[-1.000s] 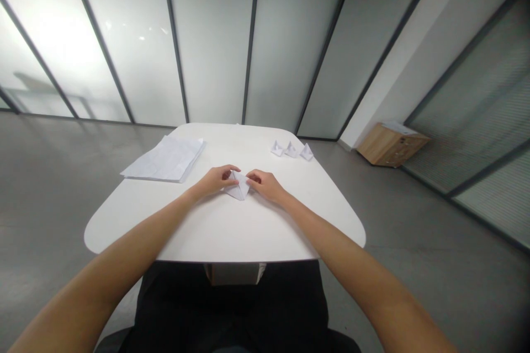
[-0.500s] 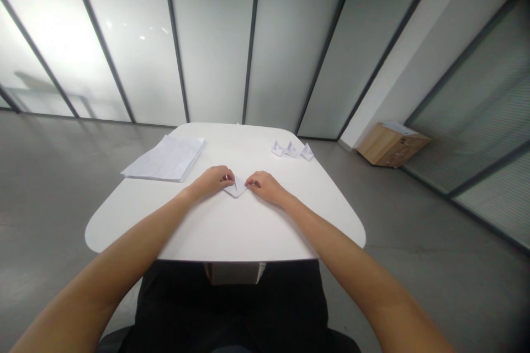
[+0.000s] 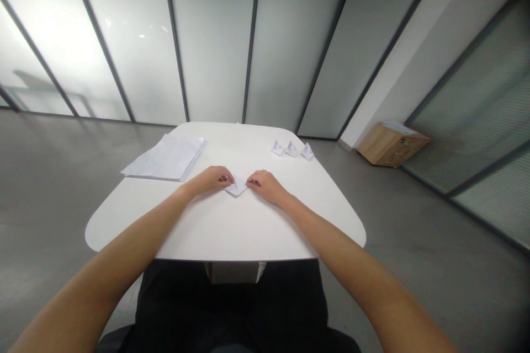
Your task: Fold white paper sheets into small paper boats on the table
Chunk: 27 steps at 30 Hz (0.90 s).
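A small folded white paper (image 3: 237,187) lies at the middle of the white table (image 3: 240,231), one corner pointing towards me. At its left edge my left hand (image 3: 216,177) pinches it, fingers curled. My right hand (image 3: 265,183) grips the opposite edge between thumb and fingers. Parts of the paper are hidden under both hands. Three folded paper boats stand in a row at the far right: a left one (image 3: 277,148), a middle one (image 3: 291,149) and a right one (image 3: 307,151).
A stack of white paper sheets (image 3: 165,158) lies on the table's left side. Under the front edge is a box-like object (image 3: 234,273). Frosted glass panels (image 3: 215,38) stand beyond the table. A wooden cabinet (image 3: 389,145) is on the floor at the right.
My right hand has shifted very slightly to the right along the folded paper. Otherwise the hands and the other things look the same.
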{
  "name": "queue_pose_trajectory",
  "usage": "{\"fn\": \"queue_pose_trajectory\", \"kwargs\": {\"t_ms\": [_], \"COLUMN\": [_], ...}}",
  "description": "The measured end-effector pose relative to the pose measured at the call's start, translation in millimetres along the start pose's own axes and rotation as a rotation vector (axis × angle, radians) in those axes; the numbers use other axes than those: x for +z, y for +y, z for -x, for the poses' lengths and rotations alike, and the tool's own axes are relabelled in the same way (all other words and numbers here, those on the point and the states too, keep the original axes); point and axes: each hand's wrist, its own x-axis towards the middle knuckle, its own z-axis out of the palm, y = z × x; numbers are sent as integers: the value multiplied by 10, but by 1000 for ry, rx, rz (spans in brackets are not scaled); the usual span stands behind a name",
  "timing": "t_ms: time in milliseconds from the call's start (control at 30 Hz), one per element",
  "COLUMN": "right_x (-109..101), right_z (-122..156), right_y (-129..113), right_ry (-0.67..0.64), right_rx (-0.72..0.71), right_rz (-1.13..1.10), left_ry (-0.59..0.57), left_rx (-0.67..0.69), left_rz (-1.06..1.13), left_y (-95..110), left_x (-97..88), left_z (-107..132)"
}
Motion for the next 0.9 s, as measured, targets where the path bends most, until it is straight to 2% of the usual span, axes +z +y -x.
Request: {"fn": "queue_pose_trajectory", "kwargs": {"t_ms": [133, 433, 533, 733, 900], "right_x": [12, 23, -12, -21, -28], "right_z": [-15, -59, -44, -9, -1], "right_y": [-43, -93, -84, -54, -29], "right_ry": [18, -10, -7, 1, 23], "right_rx": [1, 67, 88, 90, 56], "right_rz": [16, -13, -29, -51, 1], "left_ry": [67, 155, 137, 4, 25], "left_rx": [42, 18, 10, -40, -32], "left_rz": [-38, -72, -68, -9, -38], "left_y": [64, 185, 171, 73, 51], "left_x": [62, 155, 133, 2, 4], "left_z": [-12, -5, -19, -7, 0]}}
